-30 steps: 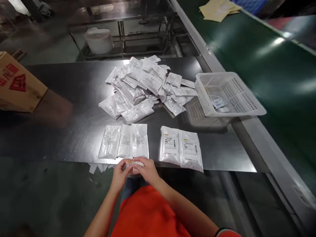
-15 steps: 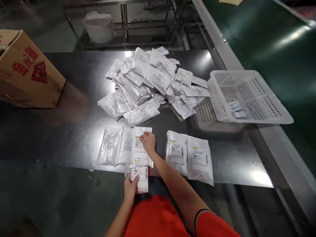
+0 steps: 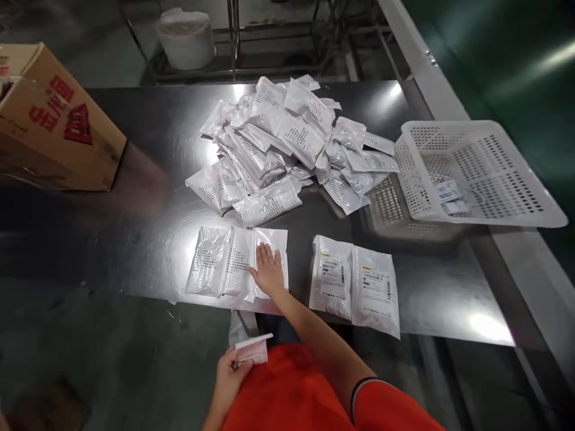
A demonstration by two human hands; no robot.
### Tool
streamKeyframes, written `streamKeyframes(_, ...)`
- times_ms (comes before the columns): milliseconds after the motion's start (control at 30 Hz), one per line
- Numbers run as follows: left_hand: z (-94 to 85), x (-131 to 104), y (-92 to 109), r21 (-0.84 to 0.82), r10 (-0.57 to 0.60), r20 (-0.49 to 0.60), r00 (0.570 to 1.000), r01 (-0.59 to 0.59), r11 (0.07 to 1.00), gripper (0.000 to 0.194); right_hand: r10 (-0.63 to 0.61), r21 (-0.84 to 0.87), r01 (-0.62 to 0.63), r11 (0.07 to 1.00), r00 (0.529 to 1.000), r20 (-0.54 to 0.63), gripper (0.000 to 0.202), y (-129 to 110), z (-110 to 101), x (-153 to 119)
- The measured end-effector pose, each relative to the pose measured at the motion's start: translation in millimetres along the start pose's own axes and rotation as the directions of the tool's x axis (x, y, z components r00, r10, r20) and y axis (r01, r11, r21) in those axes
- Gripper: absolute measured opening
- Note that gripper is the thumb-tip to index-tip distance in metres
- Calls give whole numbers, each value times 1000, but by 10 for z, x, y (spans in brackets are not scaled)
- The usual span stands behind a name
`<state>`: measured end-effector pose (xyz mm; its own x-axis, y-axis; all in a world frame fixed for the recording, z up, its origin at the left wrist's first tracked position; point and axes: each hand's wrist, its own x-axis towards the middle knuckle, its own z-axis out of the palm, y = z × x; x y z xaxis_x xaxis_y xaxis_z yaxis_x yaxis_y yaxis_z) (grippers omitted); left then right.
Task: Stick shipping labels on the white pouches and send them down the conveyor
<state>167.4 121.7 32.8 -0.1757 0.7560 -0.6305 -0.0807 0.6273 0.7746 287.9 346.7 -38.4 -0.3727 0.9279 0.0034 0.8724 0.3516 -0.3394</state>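
Near the table's front edge, three white padded mailers lie side by side: a left one, a middle one and a right one. My right hand rests flat on the right mailer, fingers out, hiding much of its face. Close to my body, off the table edge, my left hand grips a strip of shipping labels, seen bent and nearly edge-on. Farther right, two mailers carry printed labels with barcodes.
A heap of white mailers covers the table's back middle. To its right, a white perforated basket holds a few small packets and overlaps the conveyor's metal edge. A cardboard box stands at the left.
The label strip has come off the right mailer and down toward my body in my left hand. My right hand has gone from pinching at the labels to lying flat on that mailer.
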Motion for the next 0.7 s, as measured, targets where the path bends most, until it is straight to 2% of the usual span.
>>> streamKeyframes(100,-114,68,151,-46,1,-45,999,-3,999,43,5,-5,-5,1000,1000,4,64,105,-24,-42)
streamKeyframes(233,-283,122,357,-148,-14,-97,995,0,989,47,80,-85,-79,993,997,5,58,332,-127,-67)
streamKeyframes(300,-381,118,440,-162,26,-70,997,-37,986,49,65,-100,-61,993,997,42,55,403,-222,-100)
streamKeyframes(367,-472,108,483,-159,69,12,998,-66,985,50,135,-74,-134,988,991,12,53,355,-356,-164)
streamKeyframes(433,-544,103,475,-153,87,99,991,-71,986,52,210,66,-205,976,976,-66,52,136,-514,-270)
streamKeyframes(500,-597,105,418,-151,89,171,981,-63,986,54,151,341,-109,934,984,-97,49,-241,-663,-413)
streamKeyframes(567,-644,108,335,-135,73,263,962,-39,990,55,35,616,34,787,994,-99,42,-681,-775,-564)
streamKeyframes(600,-672,111,295,-108,55,321,946,-22,994,56,24,710,51,702,995,-95,35,-885,-812,-630)
streamKeyframes(667,-737,122,248,-51,23,397,918,-3,999,56,93,818,2,575,993,-68,19,-1196,-853,-730)
streamKeyframes(700,-771,133,254,-36,35,387,921,-23,999,56,141,849,-35,527,989,-46,14,-1290,-860,-765)
